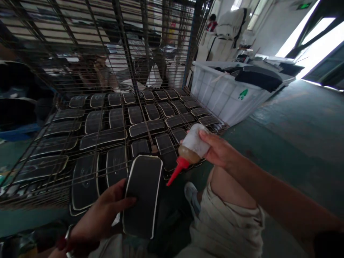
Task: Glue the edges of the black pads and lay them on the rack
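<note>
In my left hand (111, 206) is a dark, rounded rectangular panel (143, 193), with the thumb across its face. A pale line runs along most of the panel's border. My right hand (219, 147) grips a whitish squeeze bottle (195, 139), tipped so its red nozzle (176, 171) points down and left. Amber liquid shows at the bottle's nozzle end. The nozzle tip is to the right of the panel, apart from it. Beyond both hands, many similar dark panels (106, 139) with pale borders lie in rows on a wire rack (61, 186).
An upright wire mesh (129, 46) rises behind the rows of panels. To the right stands a large white bin (215, 89) with dark pieces (258, 77) heaped in it. My knee and a shoe (192, 197) are below my right hand. Green floor (290, 132) extends to the right.
</note>
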`<state>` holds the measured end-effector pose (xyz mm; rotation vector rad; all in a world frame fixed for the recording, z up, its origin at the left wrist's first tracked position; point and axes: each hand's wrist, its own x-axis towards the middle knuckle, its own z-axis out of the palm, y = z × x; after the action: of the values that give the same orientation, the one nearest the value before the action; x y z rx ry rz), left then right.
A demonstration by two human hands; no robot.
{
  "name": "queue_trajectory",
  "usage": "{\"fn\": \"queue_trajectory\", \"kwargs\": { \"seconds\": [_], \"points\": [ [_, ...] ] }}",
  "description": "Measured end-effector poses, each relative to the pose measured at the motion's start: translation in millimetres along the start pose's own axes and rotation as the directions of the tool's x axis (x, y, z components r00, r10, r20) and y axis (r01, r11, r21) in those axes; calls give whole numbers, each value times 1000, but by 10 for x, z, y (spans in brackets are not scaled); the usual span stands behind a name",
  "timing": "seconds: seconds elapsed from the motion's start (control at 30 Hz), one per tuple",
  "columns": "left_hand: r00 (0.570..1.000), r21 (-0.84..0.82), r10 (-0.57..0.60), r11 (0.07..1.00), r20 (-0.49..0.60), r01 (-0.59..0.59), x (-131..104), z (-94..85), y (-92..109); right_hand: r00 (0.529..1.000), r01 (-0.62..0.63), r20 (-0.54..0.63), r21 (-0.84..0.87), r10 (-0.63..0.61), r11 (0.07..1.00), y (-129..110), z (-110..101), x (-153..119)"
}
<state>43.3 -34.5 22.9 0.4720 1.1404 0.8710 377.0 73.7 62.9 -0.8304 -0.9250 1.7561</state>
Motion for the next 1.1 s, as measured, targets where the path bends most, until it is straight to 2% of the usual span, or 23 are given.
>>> {"fn": "queue_trajectory", "kwargs": {
  "seconds": [0.1,0.27,0.37,0.47,0.63,0.83,0.93,1.1],
  "points": [
    [999,-46,-34,998,-9,33,-77,-49,-53,972,231,-26,-97,-235,968,-202,73,73],
    [998,-4,-60,998,6,60,-85,-121,-134,943,330,28,-219,-332,918,-272,198,134],
    [998,-15,-54,998,-24,53,-90,-114,-133,936,349,39,-243,-350,905,-275,213,147],
    [997,-19,-37,999,-70,35,-132,-34,-98,929,363,33,-260,-368,895,-279,200,141],
    [995,94,-10,995,-95,19,-181,97,-31,944,314,-18,-246,-328,917,-208,165,102],
    [999,81,-22,996,-48,26,-104,49,-54,915,354,-137,-175,-378,919,-87,146,106],
    [999,82,-29,996,-21,31,-84,32,-70,914,346,-153,-196,-377,918,-54,131,100],
    [999,48,-35,998,-35,36,-60,35,-73,915,323,-185,-194,-358,926,8,120,41]
  ]
}}
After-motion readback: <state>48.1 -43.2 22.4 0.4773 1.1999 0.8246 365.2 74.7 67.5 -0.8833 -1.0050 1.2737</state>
